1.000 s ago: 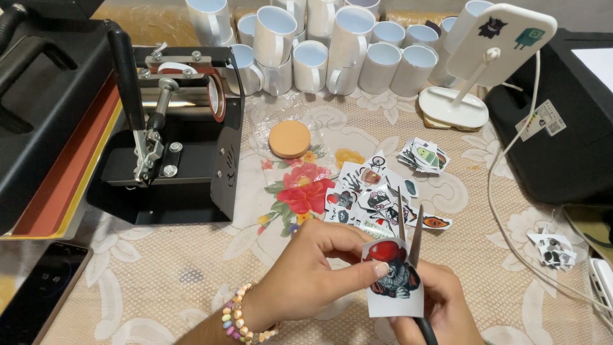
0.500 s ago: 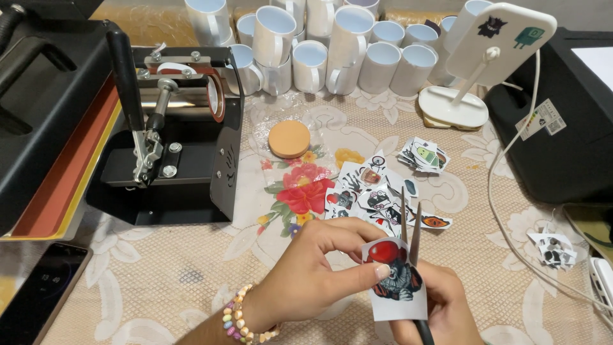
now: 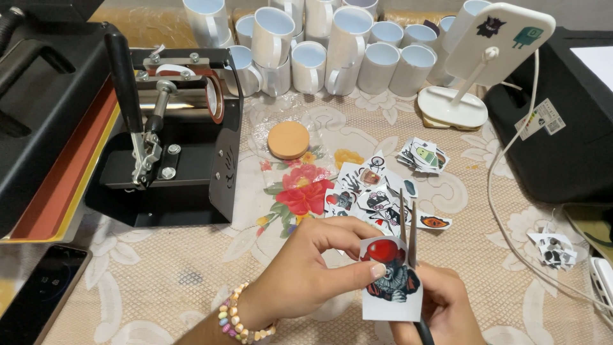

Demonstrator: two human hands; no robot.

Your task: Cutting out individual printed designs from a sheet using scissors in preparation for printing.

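Observation:
My left hand (image 3: 306,268), with a bead bracelet at the wrist, pinches a printed paper picture (image 3: 391,281) showing a red and black figure. My right hand (image 3: 440,306) grips a pair of scissors (image 3: 407,227) whose blades point up and away, slightly apart, along the right edge of the picture. A pile of small cut-out pictures (image 3: 370,195) lies on the lace tablecloth just beyond both hands.
A black mug heat press (image 3: 172,134) stands at the left, beside a larger flat press (image 3: 45,128). Several white mugs (image 3: 319,45) line the back. Also here: a round wooden lid (image 3: 288,139), a white phone stand (image 3: 476,70), a black printer (image 3: 562,121), a white cable (image 3: 504,191), paper scraps (image 3: 554,248).
The paper picture has shifted a little in my hands and the scissors blades have moved slightly along its edge. Everything on the table stays put.

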